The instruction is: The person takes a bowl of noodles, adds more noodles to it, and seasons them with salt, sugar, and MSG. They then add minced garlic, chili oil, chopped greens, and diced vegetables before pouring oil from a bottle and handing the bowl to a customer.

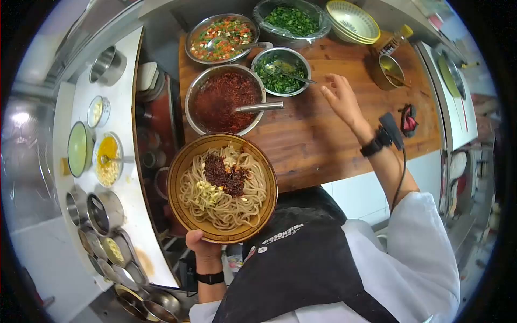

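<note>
My left hand [201, 245] grips the near rim of a brown bowl [269, 185], thumb on the edge and the other fingers hidden beneath. In the bowl lie noodles [231, 213] topped with dark red chili sauce [225, 176], minced garlic and pale chopped bits. Over the wooden table hangs my right hand [342, 99], fingers apart and holding nothing. Close to its fingertips is the handle of a spoon [298, 78], which rests in a metal bowl of chopped greens [280, 71]. A steel-handled ladle [260, 107] sits in a large bowl of red chili sauce [226, 99].
Farther back stand a bowl of diced red and green peppers [225, 33], a wrapped bowl of greens [292, 20] and stacked patterned bowls [353, 24]. A bottle [391, 44] and metal pot [386, 74] are at right. The white counter [121, 116] on the left carries several containers.
</note>
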Motion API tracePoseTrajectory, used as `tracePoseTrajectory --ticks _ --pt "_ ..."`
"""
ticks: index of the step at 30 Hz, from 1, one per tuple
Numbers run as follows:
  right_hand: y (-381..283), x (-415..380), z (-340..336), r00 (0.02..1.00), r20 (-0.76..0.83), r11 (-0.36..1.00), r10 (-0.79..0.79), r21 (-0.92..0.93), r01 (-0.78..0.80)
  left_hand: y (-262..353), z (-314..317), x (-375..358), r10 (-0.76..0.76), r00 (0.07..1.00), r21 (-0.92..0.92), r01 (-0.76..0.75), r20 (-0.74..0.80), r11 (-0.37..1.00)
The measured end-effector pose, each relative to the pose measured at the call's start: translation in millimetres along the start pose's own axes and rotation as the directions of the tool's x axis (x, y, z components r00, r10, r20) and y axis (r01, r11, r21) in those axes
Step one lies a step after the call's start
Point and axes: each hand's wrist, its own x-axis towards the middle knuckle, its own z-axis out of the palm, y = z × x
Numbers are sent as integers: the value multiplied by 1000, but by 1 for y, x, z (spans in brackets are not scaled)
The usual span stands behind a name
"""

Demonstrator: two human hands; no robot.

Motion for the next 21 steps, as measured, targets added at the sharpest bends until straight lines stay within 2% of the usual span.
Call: tracePoseTrajectory --ticks 1,2,3,5,8,10,11,12,13,14,16,17,19,20,21 --pt "8 14 5 1000 18 1000 -20 9 20 -6 -1 -3 33 999 49 -32 -11 998" --pt "13 26 9 958 244 958 148 204 -200 -17 -2 -7 67 997 98 -64 -26 993" --pt "17 33 14 828 496 832 262 318 -454 -30 -1 -12 77 995 92 -72 -60 993" --pt "13 50 21 666 712 643 224 406 -650 -53 6 -20 20 992 44 -15 -121 999" --pt "24 67 52 647 738 645 189 404 -649 -101 20 -21 144 969 130 -120 -202 984" --pt "27 73 65 617 732 687 289 290 -666 -133 32 -19 151 958 103 -129 -242 986" --pt "36 78 69 615 741 692 270 295 -659 -149 40 -14 141 961 72 -127 -240 989" --pt "43 83 75 685 709 858 169 237 -456 -164 48 -9 144 951 61 -132 -275 989" --pt "46 89 81 733 679 961 49 168 -220 -175 54 -5 131 948 11 -134 -292 991" --pt "57 100 82 719 691 997 -71 57 43 -188 58 3 139 948 -5 -146 -285 989" --pt "51 97 39 779 575 942 -249 -43 333 -210 67 19 143 955 -39 -159 -261 987" --pt "42 93 9 779 567 937 -266 -37 347 -217 73 28 144 960 -51 -160 -241 986" --pt "52 95 1 745 559 891 -364 -22 453 -228 81 41 142 958 -56 -161 -250 985" --pt "46 92 0 741 555 890 -378 -2 456 -231 77 48 154 954 -59 -175 -256 983" --pt "42 88 -6 677 643 858 -359 -57 510 -235 77 52 162 952 -69 -185 -260 980"
